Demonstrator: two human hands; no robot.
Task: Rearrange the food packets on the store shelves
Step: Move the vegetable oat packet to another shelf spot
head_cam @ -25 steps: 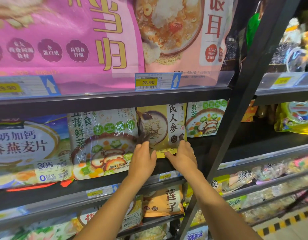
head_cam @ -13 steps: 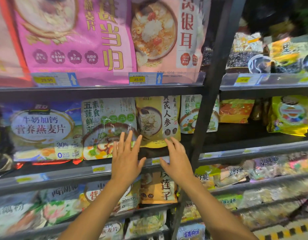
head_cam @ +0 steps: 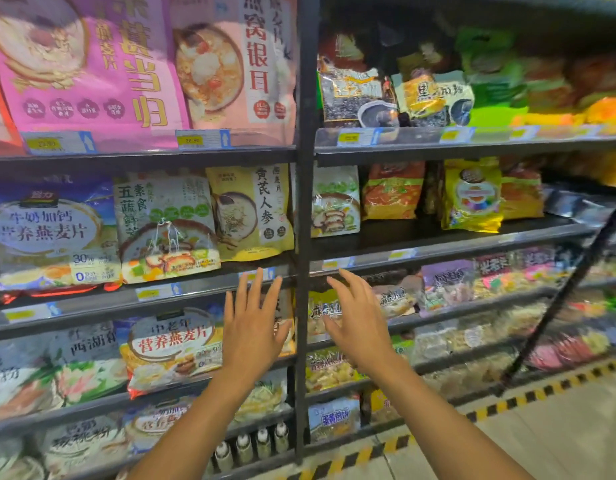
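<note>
A yellow oatmeal packet [head_cam: 251, 211] stands upright on the middle shelf [head_cam: 195, 289], between a green-and-white vegetable oatmeal packet [head_cam: 166, 226] and the black upright post [head_cam: 304, 220]. My left hand [head_cam: 253, 323] hovers below it with fingers spread and straight, holding nothing. My right hand [head_cam: 357, 317] is to the right of the post, fingers spread and loosely bent, also empty. Neither hand touches a packet.
Big pink packets [head_cam: 81, 71] fill the top shelf. A blue oatmeal packet [head_cam: 50, 233] sits far left. Right of the post stand another vegetable packet [head_cam: 334, 202], orange and yellow bags [head_cam: 471, 195] and dark sesame bags [head_cam: 358, 95]. Lower shelves hold several packets and small bottles [head_cam: 251, 445].
Both hands let go of the yellow packet, opened and drew back down and away from the shelf. The view pulled back and swung right, showing more of the right bay.
</note>
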